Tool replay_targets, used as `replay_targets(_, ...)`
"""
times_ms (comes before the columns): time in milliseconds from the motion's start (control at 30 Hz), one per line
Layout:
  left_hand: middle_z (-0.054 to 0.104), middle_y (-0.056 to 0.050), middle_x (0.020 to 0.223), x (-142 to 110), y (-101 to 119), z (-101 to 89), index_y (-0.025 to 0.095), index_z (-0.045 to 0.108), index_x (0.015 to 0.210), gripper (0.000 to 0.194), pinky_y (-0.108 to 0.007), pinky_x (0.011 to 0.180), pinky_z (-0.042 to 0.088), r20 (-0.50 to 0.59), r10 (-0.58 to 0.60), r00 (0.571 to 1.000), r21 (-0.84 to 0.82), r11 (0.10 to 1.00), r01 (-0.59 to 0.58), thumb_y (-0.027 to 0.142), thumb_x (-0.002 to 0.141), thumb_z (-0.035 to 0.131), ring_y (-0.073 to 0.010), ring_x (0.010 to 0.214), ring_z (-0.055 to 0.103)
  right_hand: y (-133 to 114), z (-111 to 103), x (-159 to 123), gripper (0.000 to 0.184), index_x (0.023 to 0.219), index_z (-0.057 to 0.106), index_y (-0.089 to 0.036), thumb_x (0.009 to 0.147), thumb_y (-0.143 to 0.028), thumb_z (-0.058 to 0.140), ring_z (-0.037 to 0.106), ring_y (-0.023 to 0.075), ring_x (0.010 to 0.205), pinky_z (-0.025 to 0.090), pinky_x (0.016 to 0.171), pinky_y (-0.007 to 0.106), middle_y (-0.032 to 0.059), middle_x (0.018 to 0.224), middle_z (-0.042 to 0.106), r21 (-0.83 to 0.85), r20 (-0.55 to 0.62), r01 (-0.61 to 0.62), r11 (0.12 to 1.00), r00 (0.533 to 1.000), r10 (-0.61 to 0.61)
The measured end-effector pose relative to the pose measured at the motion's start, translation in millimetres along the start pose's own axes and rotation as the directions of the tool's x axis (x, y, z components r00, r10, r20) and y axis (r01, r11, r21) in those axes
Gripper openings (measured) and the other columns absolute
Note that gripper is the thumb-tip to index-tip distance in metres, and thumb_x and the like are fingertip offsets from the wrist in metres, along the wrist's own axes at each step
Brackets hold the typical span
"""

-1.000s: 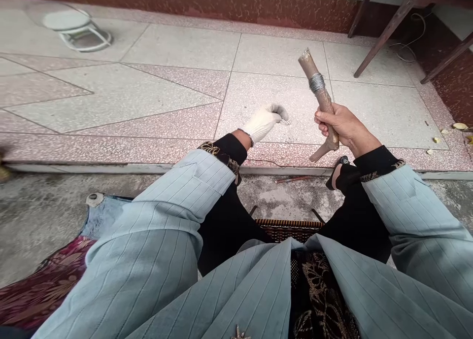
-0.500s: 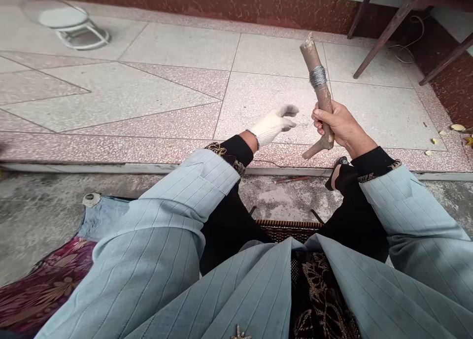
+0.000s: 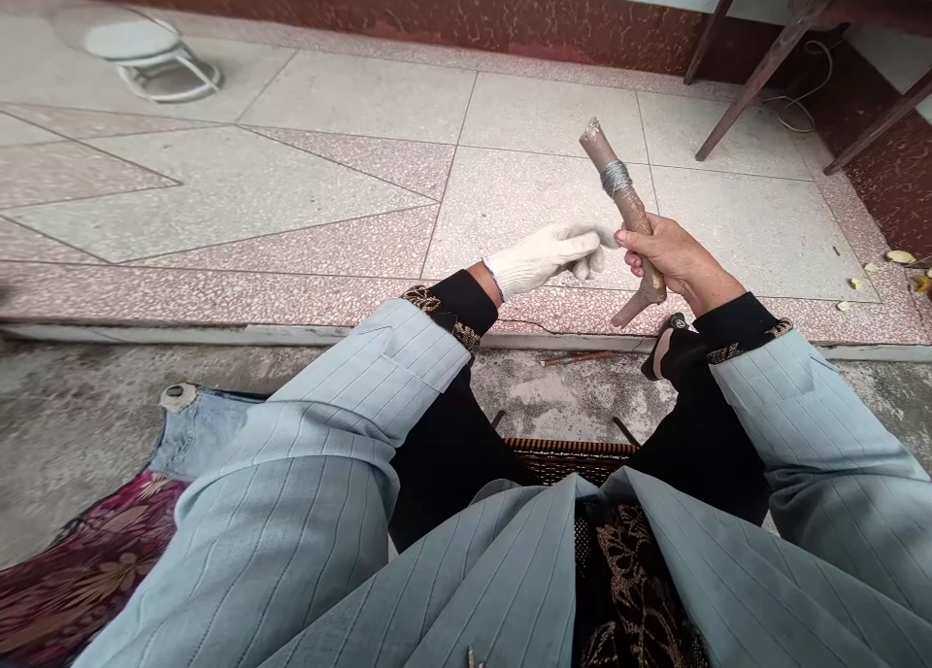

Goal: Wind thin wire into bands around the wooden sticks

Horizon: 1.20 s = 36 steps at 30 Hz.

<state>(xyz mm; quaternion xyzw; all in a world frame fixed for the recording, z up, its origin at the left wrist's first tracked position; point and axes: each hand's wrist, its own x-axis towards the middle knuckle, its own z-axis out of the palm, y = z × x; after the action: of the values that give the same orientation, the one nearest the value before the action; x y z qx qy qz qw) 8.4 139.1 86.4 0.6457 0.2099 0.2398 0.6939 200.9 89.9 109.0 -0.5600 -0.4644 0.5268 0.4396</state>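
My right hand [image 3: 670, 250], bare, is closed around the lower part of a brown forked stick [image 3: 601, 150]. The stick tilts up and to the left, its short side branch pointing down toward me. A coil of thin grey wire [image 3: 615, 178] is wound around its upper half. My left hand [image 3: 557, 255] wears a white knitted glove. Its fingers are loosely bent, with the tips close to my right thumb and the stick; whether they touch is unclear. I see nothing held in the glove.
A white stool [image 3: 164, 61] stands far left on the tiled floor [image 3: 327, 95]. Dark table legs [image 3: 757, 76] are at the upper right. A thin reddish rod [image 3: 575, 358] lies below the step edge. Patterned cloth [image 3: 109, 542] is at lower left.
My left hand has moved right, up to the right thumb, its fingers bending in. The stick has tilted further left and its top has dropped, still in my right hand.
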Motion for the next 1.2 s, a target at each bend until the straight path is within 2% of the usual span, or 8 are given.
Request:
replay_targets(233,0.036,0.009,0.048,-4.3,-2.5,-2.8,0.017,0.066,0.102,0.03,-0.032,0.075,0.052,-0.031,0.009,0.999,-0.038,0.999,-0.01,0.045,0.092,0.06,-0.0086,0.048,0.046,1.9,-13.0,4.1,0.024,0.081,0.049,-0.022,0.084,-0.026,0.072,0.039,0.0065,0.046,0.031,0.035,0.019,-0.003,0.063,0.048,-0.015,0.032,-0.019,1.0,0.999,0.019)
replay_targets(500,0.064,-0.007,0.087,-3.9,-15.6,-21.3,0.014,0.067,0.088,0.02,-0.023,0.052,0.036,0.182,-0.087,0.98,0.219,0.975,0.045,0.034,0.087,0.064,-0.0059,0.056,0.044,5.7,-24.5,-6.1,0.032,0.086,0.056,-0.021,0.083,-0.047,0.075,0.041,0.0073,0.051,0.036,0.042,0.02,-0.0021,0.067,0.05,-0.007,0.227,0.033,0.999,0.973,-0.03)
replay_targets(667,0.065,-0.004,0.081,0.3,-17.0,-24.6,0.017,0.068,0.096,0.02,-0.025,0.055,0.037,0.153,-0.151,0.977,0.458,0.887,0.066,0.03,0.088,0.055,-0.008,0.054,0.045,3.6,-44.7,-9.3,0.043,0.094,0.063,-0.016,0.088,-0.058,0.063,0.042,0.0065,0.049,0.038,0.048,0.022,-0.0038,0.062,0.051,-0.186,0.701,0.095,0.978,0.71,0.065)
replay_targets(800,0.058,0.001,0.062,-3.1,-11.9,-16.1,0.019,0.07,0.087,0.017,-0.025,0.056,0.034,0.249,-0.231,0.941,0.658,0.753,0.011,0.025,0.082,0.055,-0.011,0.055,0.049,2.7,-47.6,-7.9,0.04,0.09,0.069,-0.015,0.088,-0.055,0.063,0.042,0.0071,0.049,0.036,0.052,0.024,-0.0043,0.058,0.05,-0.569,0.744,0.113,0.815,0.494,0.451)
replay_targets(867,0.055,0.003,0.056,-4.9,-15.5,-10.7,0.019,0.069,0.078,0.015,-0.026,0.055,0.032,0.315,-0.286,0.905,0.693,0.721,-0.014,0.021,0.08,0.054,-0.0108,0.052,0.046,2.1,-41.4,-9.7,0.037,0.094,0.073,-0.017,0.084,-0.052,0.068,0.043,0.0089,0.051,0.034,0.053,0.026,-0.0027,0.059,0.053,-0.77,0.595,0.154,0.619,0.524,0.609)
replay_targets(933,0.057,0.002,0.055,-4.3,-23.3,-7.7,0.018,0.068,0.073,0.014,-0.027,0.058,0.034,0.372,-0.322,0.871,0.657,0.754,-0.002,0.02,0.078,0.054,-0.0114,0.053,0.048,1.7,-32.9,-12.8,0.033,0.093,0.076,-0.018,0.082,-0.048,0.071,0.047,0.012,0.055,0.034,0.055,0.029,0.0016,0.065,0.06,-0.906,0.406,0.195,0.377,0.655,0.637)
replay_targets(1067,0.066,-0.002,0.069,1.7,-35.9,-12.7,0.018,0.068,0.078,0.01,-0.03,0.071,0.043,0.354,-0.252,0.901,0.347,0.93,0.124,0.023,0.079,0.059,-0.0139,0.067,0.059,6.1,-20.7,-12.8,0.036,0.093,0.071,-0.014,0.09,-0.048,0.06,0.054,0.0215,0.066,0.036,0.06,0.035,0.0121,0.078,0.065,-0.99,0.138,0.143,-0.001,0.958,0.251)
replay_targets(1200,0.071,-0.008,0.094,4.3,-29.6,-20.6,0.015,0.069,0.091,0.017,-0.032,0.079,0.048,0.174,-0.155,0.972,0.092,0.986,0.14,0.028,0.082,0.064,-0.0151,0.084,0.064,16.8,-17.0,-0.7,0.032,0.108,0.06,-0.015,0.095,-0.043,0.053,0.055,0.0221,0.07,0.039,0.063,0.036,0.0118,0.081,0.062,-0.96,-0.02,0.022,0.28,0.989,-0.146)
